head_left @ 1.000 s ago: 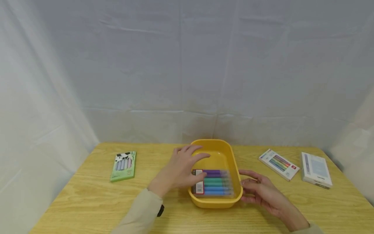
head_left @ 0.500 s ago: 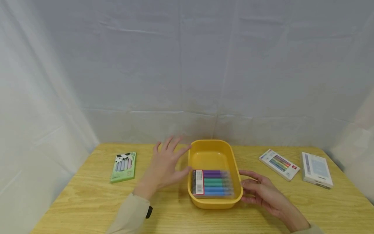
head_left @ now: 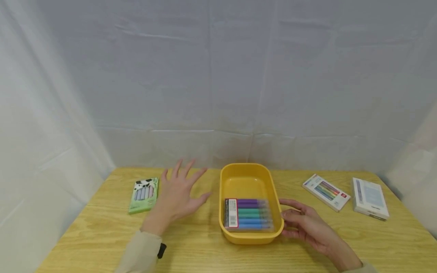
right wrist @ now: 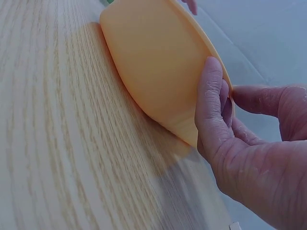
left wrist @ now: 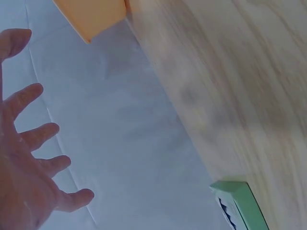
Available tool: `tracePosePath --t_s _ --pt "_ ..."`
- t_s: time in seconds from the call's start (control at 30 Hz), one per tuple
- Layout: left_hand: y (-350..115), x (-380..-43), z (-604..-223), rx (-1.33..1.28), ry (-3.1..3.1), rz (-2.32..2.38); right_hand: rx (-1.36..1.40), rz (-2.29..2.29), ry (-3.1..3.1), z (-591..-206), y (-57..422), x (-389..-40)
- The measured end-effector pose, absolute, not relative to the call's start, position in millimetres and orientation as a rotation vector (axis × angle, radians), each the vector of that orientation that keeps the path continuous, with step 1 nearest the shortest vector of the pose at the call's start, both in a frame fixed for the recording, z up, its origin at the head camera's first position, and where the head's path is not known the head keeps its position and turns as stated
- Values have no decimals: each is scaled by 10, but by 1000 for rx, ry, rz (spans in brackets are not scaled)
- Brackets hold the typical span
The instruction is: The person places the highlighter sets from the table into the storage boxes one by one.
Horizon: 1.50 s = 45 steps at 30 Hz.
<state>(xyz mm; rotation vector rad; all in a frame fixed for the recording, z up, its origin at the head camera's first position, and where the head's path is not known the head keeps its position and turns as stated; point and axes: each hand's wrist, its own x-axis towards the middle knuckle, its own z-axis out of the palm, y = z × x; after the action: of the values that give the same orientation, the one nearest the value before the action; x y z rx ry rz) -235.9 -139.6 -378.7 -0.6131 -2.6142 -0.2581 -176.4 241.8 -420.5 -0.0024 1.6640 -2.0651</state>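
A yellow plastic bin (head_left: 250, 239) stands on the table, with a clear pack of purple, green and blue pens (head_left: 252, 214) lying in its near half. My right hand (head_left: 307, 227) holds the bin's right side. In the right wrist view, the thumb meets the rim while the fingers (right wrist: 209, 96) lie along the outer wall. To the left of the bin, my left hand (head_left: 175, 195) hovers with fingers spread and nothing in its grasp. Just beyond it, on its left, lies a green box with a cow-patch print and pastel sticks in its window (head_left: 143, 195).
On the right of the wooden table (head_left: 205, 258) lie a white box with a rainbow-coloured window (head_left: 326, 192) and a thicker white and pale blue box (head_left: 370, 198). A pale sheet (head_left: 218, 94) hangs behind the table's far edge.
My left hand has moved left, from over the pens in the bin to beside the green box, its fingers spreading. The right hand and the bin stay in place.
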Motion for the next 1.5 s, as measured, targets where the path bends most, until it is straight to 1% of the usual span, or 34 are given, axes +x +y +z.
tracePosePath --t_s 0.6,0.83,1.13,1.5 --pt "-1903 -2414 -3894 -338 -2828 -276 9 -2068 1644 -4215 2449 -1743" --pt "-2064 -2460 -3904 -262 -2924 -279 -3 -2069 1653 -4224 2460 -1746" --pt "-2288 -2514 -4007 -168 -3053 -293 20 -2060 1673 -4216 2435 -1763" --pt "-2412 -2606 -4082 -2 -3219 -326 30 -2066 1663 -4215 2431 -1773"
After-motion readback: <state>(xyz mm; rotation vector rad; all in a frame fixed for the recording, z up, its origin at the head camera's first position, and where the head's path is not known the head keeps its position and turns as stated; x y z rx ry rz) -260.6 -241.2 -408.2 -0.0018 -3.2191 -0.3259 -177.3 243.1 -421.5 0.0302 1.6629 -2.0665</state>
